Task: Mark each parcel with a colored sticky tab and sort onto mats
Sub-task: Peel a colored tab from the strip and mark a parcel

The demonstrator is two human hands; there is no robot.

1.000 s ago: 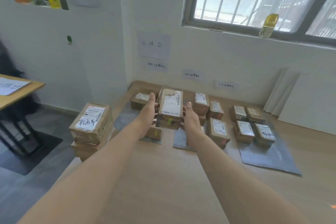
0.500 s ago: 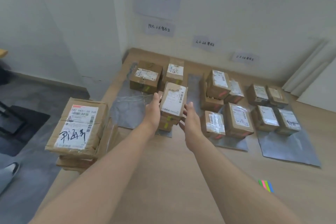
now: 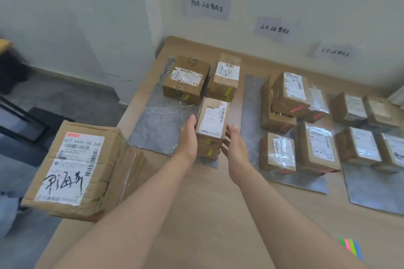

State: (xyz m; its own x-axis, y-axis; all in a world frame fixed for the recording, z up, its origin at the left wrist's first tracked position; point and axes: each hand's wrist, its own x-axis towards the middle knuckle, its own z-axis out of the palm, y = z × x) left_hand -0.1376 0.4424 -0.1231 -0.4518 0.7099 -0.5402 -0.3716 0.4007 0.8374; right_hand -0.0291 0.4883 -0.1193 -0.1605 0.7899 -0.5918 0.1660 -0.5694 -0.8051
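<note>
Wooden tabletop (image 3: 196,214) carries three grey mats along its far edge. Left mat (image 3: 157,120) toward the far-left corner, middle mat (image 3: 251,98) beside it, right mat (image 3: 371,194) toward the right edge.

Big parcel stack (image 3: 74,168) sits at the tabletop's left edge, off the mats, label with black handwriting facing up.

Left mat: two parcels at the back with green tabs, plus a short stack at its near-right corner. Middle mat: parcels with pink tabs (image 3: 295,109). Right mat: more parcels, tab colour can't tell.

Held parcel (image 3: 212,119): small box, white label up, on top of the near-right stack on the left mat; the two boxes under it show yellow-green tabs (image 3: 210,152).

Left hand (image 3: 188,135) flat against the parcel's left side, fingers extended. Right hand (image 3: 235,144) spread, palm facing the parcel's right side; contact can't tell.

Sticky tab pad (image 3: 352,247), green/pink/blue strips, near the tabletop's near-right corner.
</note>
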